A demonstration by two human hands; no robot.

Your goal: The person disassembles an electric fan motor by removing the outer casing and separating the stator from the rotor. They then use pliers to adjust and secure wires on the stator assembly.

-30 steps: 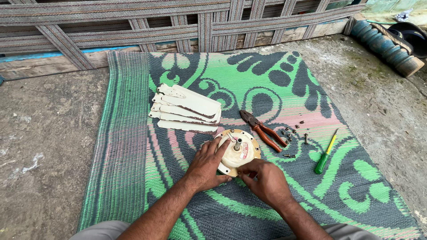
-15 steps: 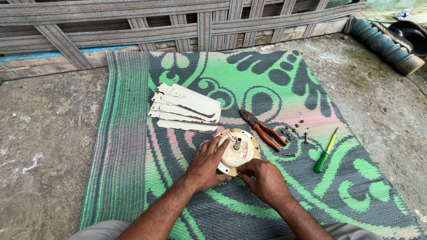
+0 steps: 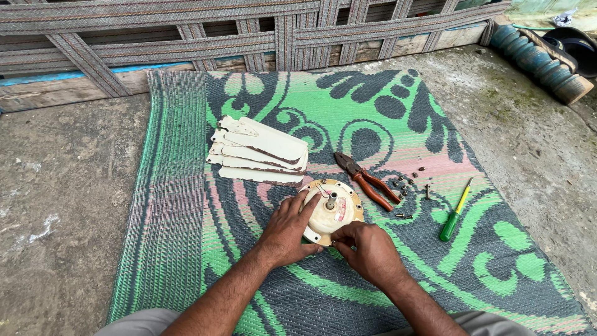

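Head view, centre: round cream-coloured metal fan motor housing [image 3: 331, 211] with a short shaft standing up at its middle, lying on the mat just below the middle of the frame.
Left hand [image 3: 287, 228]: laid on the housing's rim from 8 o'clock, fingers spread and curved over the near-left edge, index finger stretched toward the shaft; pressing, not pinching.
Right hand [image 3: 368, 250]: at the housing's 5 o'clock edge, fingertips drawn together against the rim; whether something small is pinched between them cannot be told.
Mat: green, grey and pink woven plastic mat [image 3: 186, 249] with a swirling leaf pattern, spread on the ground under everything.
At 11 o'clock of the housing: stack of cream-coloured flat fan blades [image 3: 258, 151], fanned slightly, near the housing but apart from it.
At 2 o'clock: rusty pliers with orange-red handles [image 3: 368, 180], jaws pointing up-left, just beside the housing.
At 3 o'clock: scatter of small dark screws [image 3: 407, 184] beyond the pliers' handles.
Further at 3 o'clock: green-and-yellow-handled screwdriver [image 3: 454, 213], lying tilted, well apart from the hands.
Top edge: woven grey strap lattice of a cot frame [image 3: 280, 31] across 12 o'clock.
Top right corner: turned teal wooden leg [image 3: 538, 62] lying on the ground.
Surround: bare grey concrete floor [image 3: 62, 205] on both sides of the mat.
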